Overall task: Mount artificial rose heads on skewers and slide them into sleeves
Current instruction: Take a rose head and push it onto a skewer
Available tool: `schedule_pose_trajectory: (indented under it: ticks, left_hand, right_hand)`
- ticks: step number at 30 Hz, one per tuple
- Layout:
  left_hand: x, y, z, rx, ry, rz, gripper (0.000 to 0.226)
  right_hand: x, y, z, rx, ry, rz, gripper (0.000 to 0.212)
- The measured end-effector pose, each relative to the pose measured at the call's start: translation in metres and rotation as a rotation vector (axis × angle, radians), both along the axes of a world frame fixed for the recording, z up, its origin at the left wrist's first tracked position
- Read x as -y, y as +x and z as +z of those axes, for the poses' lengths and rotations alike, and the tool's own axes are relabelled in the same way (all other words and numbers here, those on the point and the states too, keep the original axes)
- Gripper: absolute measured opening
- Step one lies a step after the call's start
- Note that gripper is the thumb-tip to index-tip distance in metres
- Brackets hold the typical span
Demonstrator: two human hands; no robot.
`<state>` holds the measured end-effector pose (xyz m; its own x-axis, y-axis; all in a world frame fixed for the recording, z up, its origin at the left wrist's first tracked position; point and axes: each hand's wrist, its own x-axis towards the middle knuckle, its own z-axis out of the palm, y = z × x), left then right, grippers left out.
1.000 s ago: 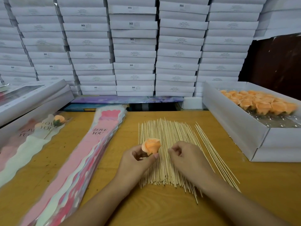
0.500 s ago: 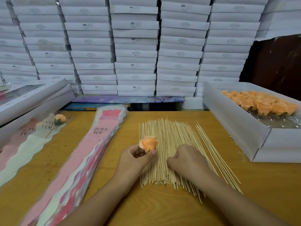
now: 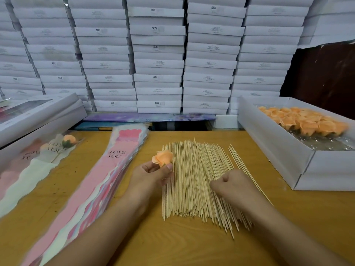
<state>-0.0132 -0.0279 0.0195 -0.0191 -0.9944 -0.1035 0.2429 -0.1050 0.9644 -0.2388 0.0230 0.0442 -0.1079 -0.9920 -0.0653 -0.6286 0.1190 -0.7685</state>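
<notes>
My left hand (image 3: pixel 153 174) pinches an orange rose head (image 3: pixel 162 158) by its base, just left of a spread pile of bamboo skewers (image 3: pixel 194 179) on the wooden table. Over the pile's right part, my right hand (image 3: pixel 230 186) rests with fingers curled down among the skewers; whether it grips one is hidden. A stack of pink "LOVE YOU" sleeves (image 3: pixel 99 179) lies to the left. Further left a sleeved rose (image 3: pixel 68 141) lies on more sleeves.
A white box (image 3: pixel 288 156) at the right holds several orange rose heads (image 3: pixel 307 121). White boxes (image 3: pixel 38 116) lean at the left edge. A wall of stacked white boxes (image 3: pixel 157 54) fills the back. Bare table lies in front of the skewers.
My right hand has dropped from above the pile onto the skewers and shifted right. My left hand, with the rose head, has moved slightly left.
</notes>
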Motion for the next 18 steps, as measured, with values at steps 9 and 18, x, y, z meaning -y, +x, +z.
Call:
schedule_pose_trajectory:
  ticks: [9, 18]
  left_hand:
    - [0.02, 0.003, 0.017, -0.32, 0.122, -0.015, 0.042]
    - [0.016, 0.017, 0.023, -0.547, 0.127, -0.005, 0.031]
  right_hand:
    - [-0.012, -0.019, 0.024, 0.127, 0.017, 0.076, 0.018]
    - [-0.018, -0.05, 0.039, 0.234, 0.042, 0.099, 0.013]
